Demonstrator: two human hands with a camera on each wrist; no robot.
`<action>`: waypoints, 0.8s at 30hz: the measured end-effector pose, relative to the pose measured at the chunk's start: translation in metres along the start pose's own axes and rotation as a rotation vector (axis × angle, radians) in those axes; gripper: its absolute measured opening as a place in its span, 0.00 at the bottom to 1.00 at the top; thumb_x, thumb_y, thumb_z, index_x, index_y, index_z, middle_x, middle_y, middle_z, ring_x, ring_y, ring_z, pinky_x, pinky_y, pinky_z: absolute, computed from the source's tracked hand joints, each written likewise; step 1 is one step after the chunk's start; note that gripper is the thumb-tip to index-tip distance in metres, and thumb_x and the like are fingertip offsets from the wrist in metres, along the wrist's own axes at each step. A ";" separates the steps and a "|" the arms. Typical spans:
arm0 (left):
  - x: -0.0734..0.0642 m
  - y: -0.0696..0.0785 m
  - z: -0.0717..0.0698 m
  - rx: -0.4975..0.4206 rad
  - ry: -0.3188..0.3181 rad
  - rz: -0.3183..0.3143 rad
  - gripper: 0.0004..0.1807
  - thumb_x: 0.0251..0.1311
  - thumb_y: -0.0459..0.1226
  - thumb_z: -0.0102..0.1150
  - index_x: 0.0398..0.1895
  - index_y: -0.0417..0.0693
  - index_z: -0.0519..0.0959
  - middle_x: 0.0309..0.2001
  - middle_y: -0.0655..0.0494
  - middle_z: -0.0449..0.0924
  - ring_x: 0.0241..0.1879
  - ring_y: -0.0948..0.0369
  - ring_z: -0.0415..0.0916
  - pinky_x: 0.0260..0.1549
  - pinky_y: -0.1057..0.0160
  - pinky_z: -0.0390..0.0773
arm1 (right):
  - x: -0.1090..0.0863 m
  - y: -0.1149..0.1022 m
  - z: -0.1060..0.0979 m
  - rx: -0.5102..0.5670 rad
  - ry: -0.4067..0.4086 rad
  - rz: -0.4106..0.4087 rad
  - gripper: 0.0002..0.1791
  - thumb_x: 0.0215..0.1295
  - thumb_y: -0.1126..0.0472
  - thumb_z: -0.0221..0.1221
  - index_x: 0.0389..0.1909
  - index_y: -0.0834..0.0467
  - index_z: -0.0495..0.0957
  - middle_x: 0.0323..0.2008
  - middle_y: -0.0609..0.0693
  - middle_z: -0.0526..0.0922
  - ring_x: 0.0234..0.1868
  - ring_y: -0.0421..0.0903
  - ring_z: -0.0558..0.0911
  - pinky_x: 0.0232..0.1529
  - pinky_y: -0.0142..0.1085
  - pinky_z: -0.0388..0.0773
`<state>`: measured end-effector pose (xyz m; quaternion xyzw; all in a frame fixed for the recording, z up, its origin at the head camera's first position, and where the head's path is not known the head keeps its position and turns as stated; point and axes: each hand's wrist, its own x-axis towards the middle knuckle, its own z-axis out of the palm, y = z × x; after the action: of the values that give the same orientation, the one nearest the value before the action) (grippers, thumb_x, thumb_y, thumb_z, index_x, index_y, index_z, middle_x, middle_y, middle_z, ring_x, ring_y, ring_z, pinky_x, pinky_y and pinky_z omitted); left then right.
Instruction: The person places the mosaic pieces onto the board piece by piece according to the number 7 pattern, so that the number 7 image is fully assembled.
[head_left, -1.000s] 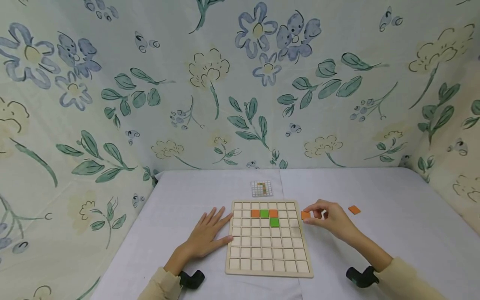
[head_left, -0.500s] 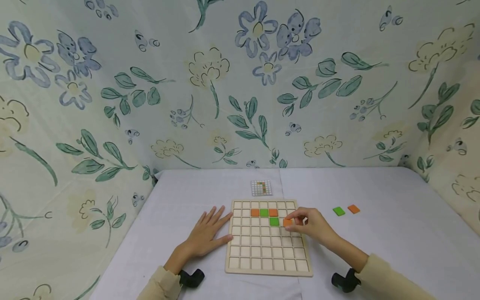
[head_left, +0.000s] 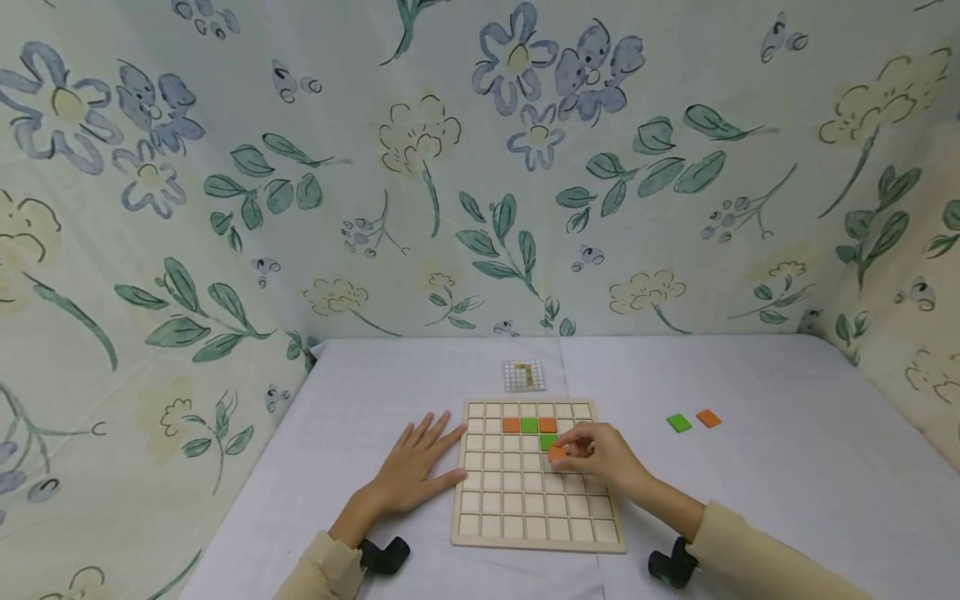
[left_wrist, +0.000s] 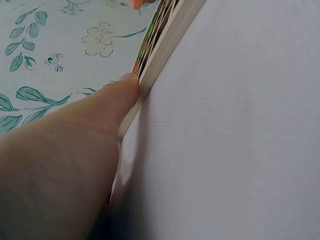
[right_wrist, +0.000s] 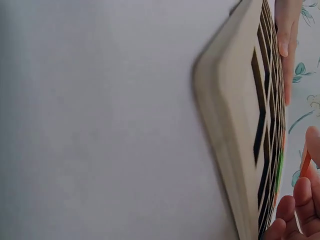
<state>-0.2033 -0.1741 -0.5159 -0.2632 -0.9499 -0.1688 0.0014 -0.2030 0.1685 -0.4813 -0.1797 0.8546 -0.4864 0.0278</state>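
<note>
My right hand [head_left: 603, 457] pinches an orange square tile [head_left: 557, 453] between thumb and fingertips, over the gridded wooden board [head_left: 512, 527]. In the head view the tile overlaps the cell just below a green tile [head_left: 548, 442]. The right wrist view shows the held tile [right_wrist: 305, 164] edge-on between the fingers. My left hand [head_left: 408, 471] lies flat on the cloth with fingers spread, thumb and fingertips at the board's left edge. In the left wrist view the thumb [left_wrist: 127, 85] touches the board's side. A row of orange, green and orange tiles [head_left: 511, 426] sits in the board's second row.
A small pattern card [head_left: 523, 376] with a coloured grid lies behind the board. To the right, a loose green tile [head_left: 678, 422] and an orange tile [head_left: 708, 418] rest on the white tablecloth [head_left: 787, 467]. A floral curtain [head_left: 480, 167] hangs at the back.
My right hand has carried the orange tile leftward from beside the board to over the cell below the green tile. The loose green tile has come into view. The left hand stays put.
</note>
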 end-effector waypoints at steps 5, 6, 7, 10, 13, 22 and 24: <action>0.000 -0.001 0.001 0.002 0.008 0.001 0.41 0.68 0.66 0.42 0.79 0.61 0.55 0.80 0.51 0.44 0.78 0.46 0.37 0.71 0.38 0.39 | 0.002 0.002 0.005 0.010 0.000 0.010 0.14 0.51 0.62 0.76 0.36 0.62 0.86 0.22 0.45 0.73 0.24 0.39 0.70 0.24 0.27 0.68; 0.000 -0.001 0.001 0.001 0.008 -0.001 0.41 0.68 0.66 0.42 0.79 0.61 0.55 0.80 0.51 0.45 0.78 0.46 0.37 0.71 0.38 0.39 | 0.003 0.003 0.006 0.014 -0.004 0.013 0.14 0.50 0.62 0.76 0.36 0.62 0.86 0.22 0.45 0.74 0.24 0.38 0.70 0.24 0.27 0.68; 0.000 -0.001 0.001 0.002 0.007 -0.001 0.41 0.68 0.66 0.42 0.79 0.61 0.55 0.80 0.51 0.44 0.78 0.46 0.37 0.71 0.38 0.39 | 0.003 0.003 0.006 0.015 -0.007 0.014 0.14 0.50 0.62 0.76 0.36 0.62 0.86 0.22 0.45 0.74 0.24 0.38 0.70 0.24 0.27 0.68; 0.000 0.000 -0.001 0.001 0.005 -0.003 0.41 0.68 0.67 0.42 0.79 0.61 0.55 0.80 0.51 0.45 0.78 0.46 0.37 0.71 0.38 0.39 | 0.005 0.004 0.007 0.016 -0.016 0.007 0.14 0.50 0.62 0.76 0.36 0.62 0.86 0.23 0.46 0.74 0.25 0.38 0.71 0.24 0.27 0.68; 0.000 0.001 -0.001 -0.002 0.004 -0.003 0.41 0.68 0.67 0.42 0.79 0.61 0.55 0.80 0.51 0.45 0.78 0.46 0.37 0.71 0.38 0.39 | 0.006 0.006 0.009 0.008 -0.020 0.000 0.13 0.50 0.62 0.76 0.36 0.62 0.86 0.23 0.46 0.74 0.25 0.39 0.70 0.24 0.27 0.68; 0.000 -0.002 0.001 -0.006 -0.010 -0.012 0.42 0.67 0.69 0.40 0.80 0.64 0.53 0.80 0.53 0.42 0.78 0.48 0.35 0.72 0.40 0.37 | 0.005 0.006 0.010 -0.006 -0.019 0.006 0.13 0.50 0.63 0.76 0.35 0.61 0.86 0.23 0.46 0.73 0.23 0.38 0.68 0.23 0.27 0.65; 0.000 -0.002 0.002 -0.008 -0.003 -0.009 0.42 0.67 0.69 0.40 0.80 0.63 0.53 0.80 0.53 0.42 0.78 0.48 0.35 0.72 0.40 0.37 | 0.005 0.007 0.011 -0.011 -0.014 0.006 0.13 0.50 0.63 0.76 0.35 0.61 0.86 0.23 0.47 0.73 0.23 0.38 0.68 0.23 0.28 0.65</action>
<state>-0.2046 -0.1754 -0.5183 -0.2594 -0.9503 -0.1722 -0.0020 -0.2071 0.1610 -0.4923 -0.1806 0.8577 -0.4802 0.0344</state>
